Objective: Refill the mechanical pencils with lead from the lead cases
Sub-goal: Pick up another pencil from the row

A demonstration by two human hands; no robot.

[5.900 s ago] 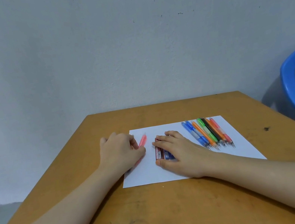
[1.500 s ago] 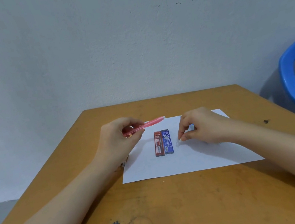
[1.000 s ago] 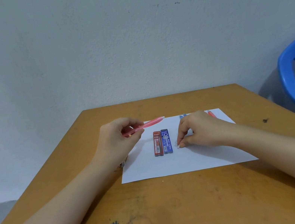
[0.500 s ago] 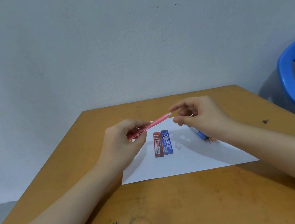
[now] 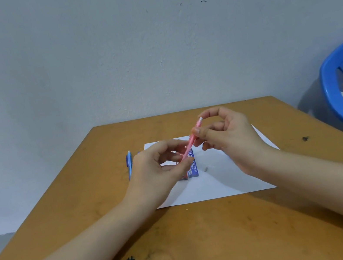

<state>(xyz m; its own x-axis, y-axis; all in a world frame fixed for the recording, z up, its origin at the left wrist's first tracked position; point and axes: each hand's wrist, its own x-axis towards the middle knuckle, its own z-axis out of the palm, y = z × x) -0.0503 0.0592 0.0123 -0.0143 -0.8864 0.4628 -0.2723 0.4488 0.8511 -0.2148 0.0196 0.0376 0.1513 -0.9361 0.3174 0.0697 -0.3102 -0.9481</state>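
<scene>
A pink mechanical pencil (image 5: 191, 142) is lifted over the white paper (image 5: 221, 186), tilted with its white top end up and to the right. My left hand (image 5: 157, 171) grips its lower part. My right hand (image 5: 231, 137) pinches its upper part, with the index finger arched over the top end. Below them the blue lead case (image 5: 192, 168) lies on the paper, and the red lead case (image 5: 183, 177) beside it is mostly hidden by my left hand. A small white piece (image 5: 205, 169) lies just right of the cases.
A blue pencil (image 5: 129, 164) lies on the wooden table (image 5: 185, 242) left of the paper. The other pencils are hidden behind my right hand. A blue plastic chair (image 5: 335, 101) holding a white cloth stands at the right. A grey wall is close behind the table.
The pink pencil has tilted more upright and risen. My right hand has closed onto its upper part. The blue pencil left of the paper has come into view.
</scene>
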